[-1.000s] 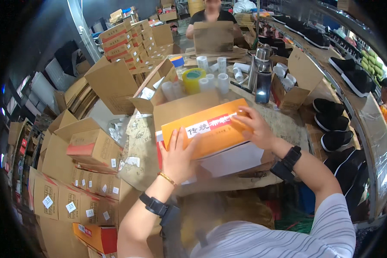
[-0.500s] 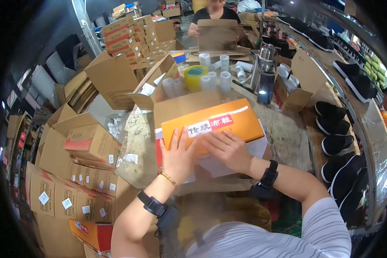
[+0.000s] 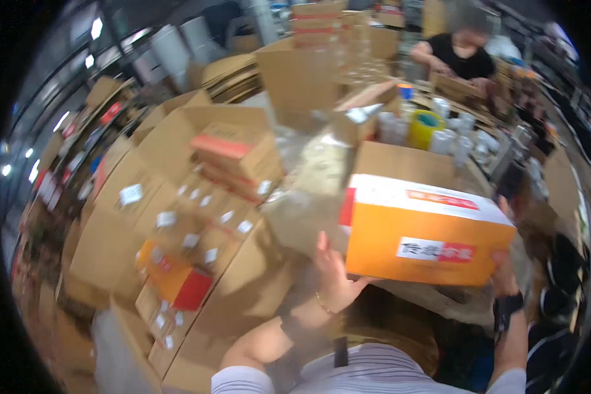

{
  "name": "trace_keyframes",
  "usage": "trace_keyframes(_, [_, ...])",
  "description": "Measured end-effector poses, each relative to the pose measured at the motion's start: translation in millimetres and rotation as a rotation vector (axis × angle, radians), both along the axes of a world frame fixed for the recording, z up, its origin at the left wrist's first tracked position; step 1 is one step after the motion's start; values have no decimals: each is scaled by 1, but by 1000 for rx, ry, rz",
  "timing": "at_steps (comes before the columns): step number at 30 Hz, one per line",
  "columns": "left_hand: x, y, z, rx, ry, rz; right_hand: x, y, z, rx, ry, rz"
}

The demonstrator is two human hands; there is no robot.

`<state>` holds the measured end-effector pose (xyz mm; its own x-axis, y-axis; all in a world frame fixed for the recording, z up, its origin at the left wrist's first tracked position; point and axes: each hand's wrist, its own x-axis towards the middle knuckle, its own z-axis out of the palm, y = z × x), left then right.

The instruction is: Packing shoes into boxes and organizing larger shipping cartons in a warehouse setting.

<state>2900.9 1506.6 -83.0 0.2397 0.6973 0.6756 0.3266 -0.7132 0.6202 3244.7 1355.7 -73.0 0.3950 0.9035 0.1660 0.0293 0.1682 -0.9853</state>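
Note:
An orange shoebox (image 3: 427, 246) with a white upper face and a red end is lifted and tilted in front of me. My right hand (image 3: 503, 268) grips its right end, fingers partly hidden by the box. Beside its lower left corner is my left hand (image 3: 338, 279), fingers spread and pointing up, the thumb reaching to the bottom edge. Behind the shoebox stands a brown cardboard panel (image 3: 407, 162). To my left, a large open carton (image 3: 226, 285) holds several brown boxes and another orange box (image 3: 174, 276) with a red end.
On the worktable (image 3: 318, 172) are a yellow tape roll (image 3: 427, 128) and several white rolls (image 3: 463, 125). Stacked cartons (image 3: 315, 26) rise at the back. Across the table a person in black (image 3: 466, 62) handles cardboard. Dark shoes (image 3: 561, 262) line the right side.
The view has swung left. The shoebox has come up off the table and turned. My right hand has moved to its right end, and my left hand has left its face for the lower left corner.

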Motion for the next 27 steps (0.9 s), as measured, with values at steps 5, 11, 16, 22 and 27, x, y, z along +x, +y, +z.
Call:
trace_keyframes(5, [-112, -65, -27, -526, 54, -471, -160, 51, -15, -88, 730, 341])
trace_keyframes(11, [-218, -98, 17, -433, -828, -184, -326, 103, -3, 374, -103, 1003])
trace_keyframes(16, [-398, -64, 19, -356, -913, 251, -308, 118, 8, 168, -293, 1081])
trace_keyframes(22, [-468, 50, 38, -613, -965, 182, -279, 105, -17, -84, -172, 840])
trace_keyframes(27, [-456, 80, 41, -877, -776, 334, -249, 82, -34, -169, -255, 667])
